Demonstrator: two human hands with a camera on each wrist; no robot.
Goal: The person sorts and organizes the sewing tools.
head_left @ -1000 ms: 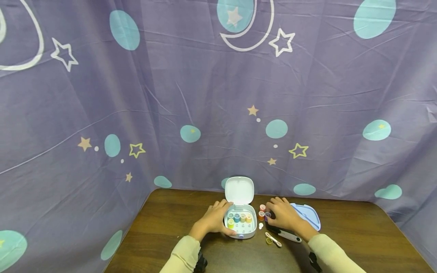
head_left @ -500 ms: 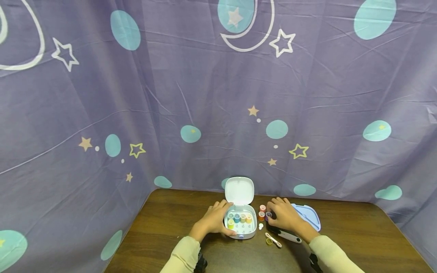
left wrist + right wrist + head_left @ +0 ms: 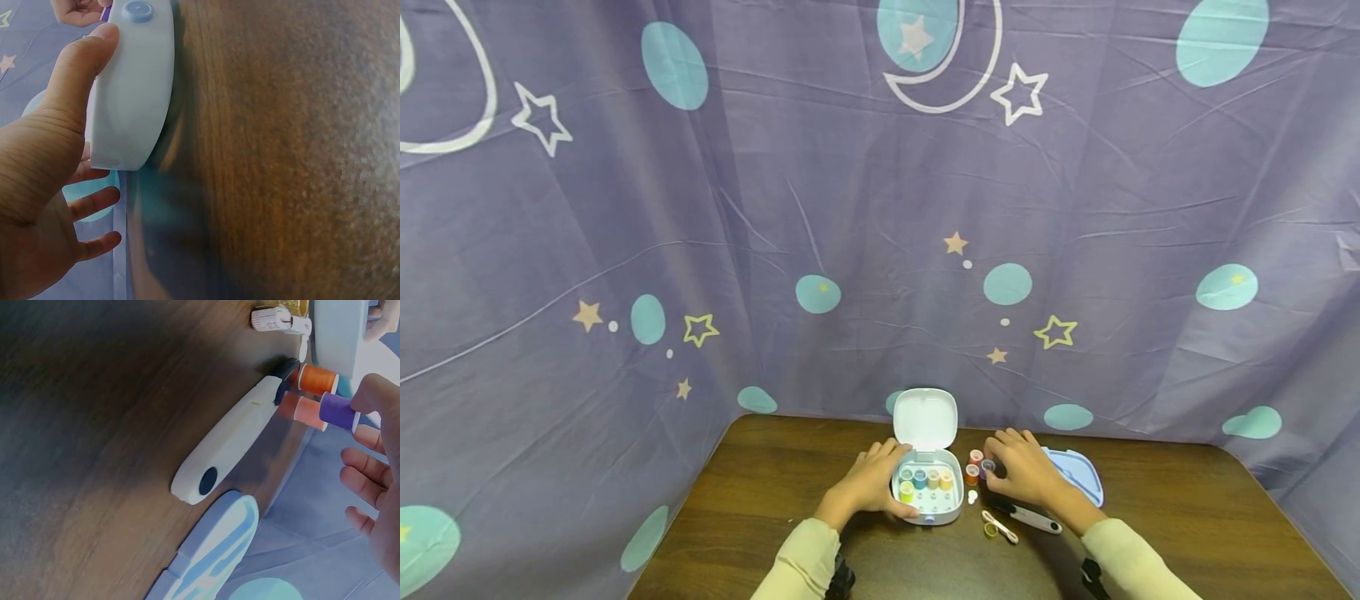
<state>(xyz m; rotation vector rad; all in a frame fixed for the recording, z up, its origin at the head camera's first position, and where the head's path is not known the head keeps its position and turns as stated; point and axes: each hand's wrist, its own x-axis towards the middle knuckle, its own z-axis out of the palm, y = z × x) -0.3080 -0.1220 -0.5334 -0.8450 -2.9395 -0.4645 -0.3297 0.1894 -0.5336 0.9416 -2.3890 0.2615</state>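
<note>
My left hand holds the left side of a white sewing box, thumb against its front wall and fingers along the far side. The box lid is raised at the back. Inside, several thread spools stand on pegs, among them a blue spool and a yellow spool; the front pegs at the right are bare. Right of the box, my right hand pinches a purple thread spool between thumb and index finger. An orange spool and a coral spool stand close beside it.
A white-handled tool with a dark end lies under my right hand. Behind the right wrist is a light-blue tray or lid. A small white bundle, a yellow ring and white bits lie nearby. A curtain hangs behind the table.
My right hand has shifted slightly up and left in the head view, with the purple spool between its fingers. The left hand keeps its hold on the box.
</note>
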